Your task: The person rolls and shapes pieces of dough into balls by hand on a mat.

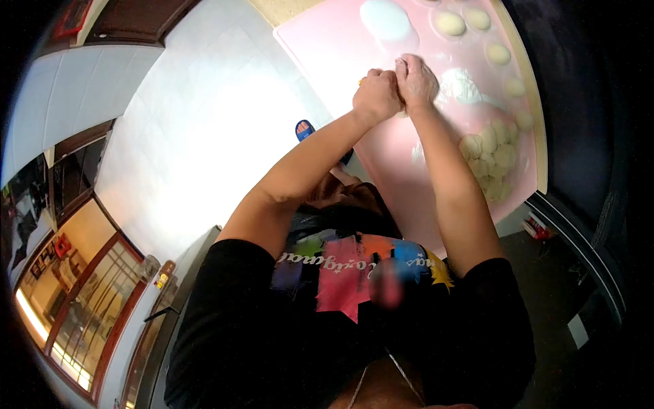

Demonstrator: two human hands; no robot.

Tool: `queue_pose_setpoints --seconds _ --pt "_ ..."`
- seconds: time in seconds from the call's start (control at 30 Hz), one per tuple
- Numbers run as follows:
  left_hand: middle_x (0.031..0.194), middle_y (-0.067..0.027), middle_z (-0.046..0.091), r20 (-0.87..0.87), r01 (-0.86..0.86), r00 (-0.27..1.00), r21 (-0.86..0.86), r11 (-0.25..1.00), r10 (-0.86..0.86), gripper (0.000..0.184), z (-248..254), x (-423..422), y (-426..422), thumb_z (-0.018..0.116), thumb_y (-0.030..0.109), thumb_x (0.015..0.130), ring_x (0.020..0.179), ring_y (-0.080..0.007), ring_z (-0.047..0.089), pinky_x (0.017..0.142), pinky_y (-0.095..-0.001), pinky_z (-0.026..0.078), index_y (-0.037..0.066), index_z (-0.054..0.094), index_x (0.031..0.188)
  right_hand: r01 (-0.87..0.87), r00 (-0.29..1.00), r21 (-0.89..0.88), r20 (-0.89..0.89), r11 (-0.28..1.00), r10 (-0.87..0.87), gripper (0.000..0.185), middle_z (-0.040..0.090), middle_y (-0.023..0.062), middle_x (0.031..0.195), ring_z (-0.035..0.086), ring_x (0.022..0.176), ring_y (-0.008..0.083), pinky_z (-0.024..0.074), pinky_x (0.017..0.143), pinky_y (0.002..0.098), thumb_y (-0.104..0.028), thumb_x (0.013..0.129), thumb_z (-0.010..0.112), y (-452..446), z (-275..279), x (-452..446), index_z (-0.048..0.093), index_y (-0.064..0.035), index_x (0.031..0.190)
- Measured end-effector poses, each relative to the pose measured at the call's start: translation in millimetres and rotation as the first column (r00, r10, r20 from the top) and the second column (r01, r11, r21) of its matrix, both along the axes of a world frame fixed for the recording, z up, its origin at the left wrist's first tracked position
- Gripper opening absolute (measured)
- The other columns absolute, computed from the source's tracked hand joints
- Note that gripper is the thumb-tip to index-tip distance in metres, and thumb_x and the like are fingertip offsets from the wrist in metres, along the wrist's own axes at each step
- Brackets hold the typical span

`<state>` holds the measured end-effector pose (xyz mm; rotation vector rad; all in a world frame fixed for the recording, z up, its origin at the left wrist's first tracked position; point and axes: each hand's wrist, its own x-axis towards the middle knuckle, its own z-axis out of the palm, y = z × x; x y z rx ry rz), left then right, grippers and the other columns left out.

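A pale piece of dough, mostly hidden, is covered by both hands on the pink mat spread over the bench. The fingers of the left hand are curled inward; those of the right hand are only slightly bent and laid against the left. Whether the dough is gripped or merely pressed cannot be told. Flour is heaped just beside the right hand; clustered dough pieces and separate dough balls are spread beyond.
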<state>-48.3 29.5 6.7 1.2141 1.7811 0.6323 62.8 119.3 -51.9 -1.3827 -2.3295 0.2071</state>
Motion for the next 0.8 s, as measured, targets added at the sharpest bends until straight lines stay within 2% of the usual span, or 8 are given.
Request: queue_pose_setpoints --seconds 0.07,0.13,0.2,0.27,0.33,0.47,0.73,0.8 --pt "0.131 -0.0195 0.054 -0.057 -0.05 0.997 -0.093 0.994 0.045 0.056 3.6 6.0 3.5 0.076 0.026 0.075 0.123 -0.0313 0.055 0.101 -0.043 0.05 0.014 0.062 0.127 0.063 0.992 -0.234 -0.091 0.97 -0.086 0.036 0.071 0.0169 0.093 0.068 0.083 0.0284 0.0527 0.077 0.0404 -0.039 0.097 0.052 3.7 16.0 -6.8 0.071 -0.0087 0.099" --pt "0.128 -0.0199 0.055 -0.066 -0.096 0.994 -0.047 0.994 0.093 0.053 18.4 14.5 -17.7 0.074 0.019 0.076 0.121 -0.0351 0.054 0.101 -0.0429 0.05 0.011 0.061 0.127 -0.093 0.58 -0.887 -0.417 0.452 -0.7 0.048 0.063 0.0131 0.085 0.06 0.075 0.0237 0.0498 0.074 0.042 -0.042 0.1 0.045 1.6 35.6 -6.6 0.064 0.0013 0.107" --pt "0.132 -0.0207 0.053 -0.112 -0.026 0.993 0.12 0.992 0.04 0.06 9.1 23.1 -39.9 0.076 0.015 0.073 0.119 -0.0408 0.051 0.104 -0.0473 0.045 0.001 0.055 0.128 0.051 0.478 -0.844 -0.449 0.534 -0.755 0.041 0.061 0.0149 0.092 0.06 0.079 0.0296 0.0493 0.075 0.0443 -0.036 0.101 0.047 -36.4 55.9 -9.5 0.062 0.0015 0.111" --pt "0.129 -0.0223 0.053 -0.139 0.025 0.99 0.285 0.958 0.016 0.061 -15.1 31.6 -69.7 0.075 0.01 0.074 0.118 -0.0409 0.049 0.104 -0.0472 0.043 -0.001 0.05 0.128 0.287 0.906 -0.147 -0.278 0.947 -0.318 0.032 0.062 0.0174 0.104 0.062 0.091 0.0322 0.0496 0.08 0.0436 -0.027 0.1 0.05 -76.6 8.2 5.5 0.06 -0.0003 0.114" --pt "0.13 -0.0226 0.053 -0.089 -0.034 0.994 0.344 0.938 0.069 0.062 -15.9 27.9 -85.1 0.077 0.01 0.074 0.117 -0.0411 0.05 0.102 -0.0477 0.044 0.001 0.051 0.129 0.283 0.897 -0.28 -0.26 0.917 -0.357 0.029 0.063 0.0181 0.113 0.06 0.107 0.034 0.0457 0.091 0.0458 -0.022 0.098 0.052 -90.0 2.7 5.4 0.06 -0.0029 0.118" --pt "0.126 -0.0203 0.056 0.126 -0.09 0.99 0.25 0.964 0.06 0.068 -17.4 -2.4 -72.0 0.079 0.01 0.074 0.116 -0.0386 0.052 0.1 -0.0455 0.047 0.004 0.051 0.136 0.204 0.97 -0.116 -0.112 0.972 -0.217 0.029 0.063 0.0151 0.123 0.054 0.12 0.0313 0.0358 0.102 0.0495 -0.024 0.097 0.054 -60.6 2.8 -0.7 0.062 -0.007 0.119" --pt "0.128 -0.0211 0.059 0.028 0.009 1.0 -0.041 0.999 -0.008 0.065 21.6 -12.0 -3.7 0.08 0.023 0.071 0.121 -0.0389 0.054 0.103 -0.0458 0.048 0.003 0.059 0.13 0.003 1.0 -0.052 -0.004 0.999 -0.003 0.032 0.071 0.0165 0.095 0.067 0.092 0.0345 0.0506 0.082 0.0468 -0.038 0.097 0.052 5.1 -2.5 -5.0 0.07 -0.0113 0.1" --pt "0.125 -0.021 0.059 0.018 -0.059 0.998 -0.04 0.997 0.06 0.067 1.5 2.3 -12.0 0.079 0.023 0.071 0.121 -0.0387 0.053 0.105 -0.0458 0.045 0.002 0.058 0.131 0.003 0.965 -0.34 -0.245 0.941 -0.091 0.039 0.07 0.0178 0.089 0.065 0.081 0.0355 0.0494 0.077 0.0474 -0.04 0.099 0.047 9.3 -4.0 -3.0 0.07 -0.0086 0.1"
